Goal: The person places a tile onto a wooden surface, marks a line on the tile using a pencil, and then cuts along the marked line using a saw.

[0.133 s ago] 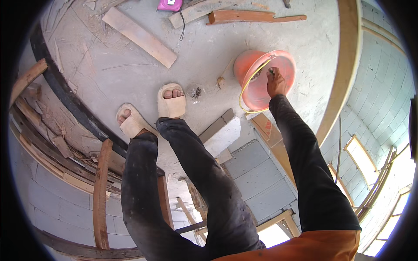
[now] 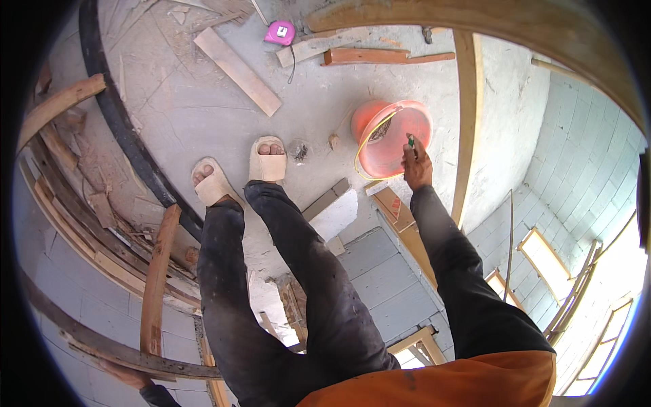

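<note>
My right hand is closed around a small object with a green end, too small to name. It is over the near right rim of a red bucket, which leans over with its yellow handle hanging down. Thin dark pieces lie inside the bucket. My left hand shows at the lower left, against the underside of a long wooden beam. The beam partly covers its fingers, so its grip is unclear.
A clear container of dark nail-like pieces stands beside my slippers. Beyond lie a plank, a pink tape measure and reddish wood strips. Timber beams cross at the right; a black curved bar runs at left.
My right hand has drawn back from inside the bucket to over its near rim, holding the small object. My left hand has come into view at the lower left. The whole view has shifted.
</note>
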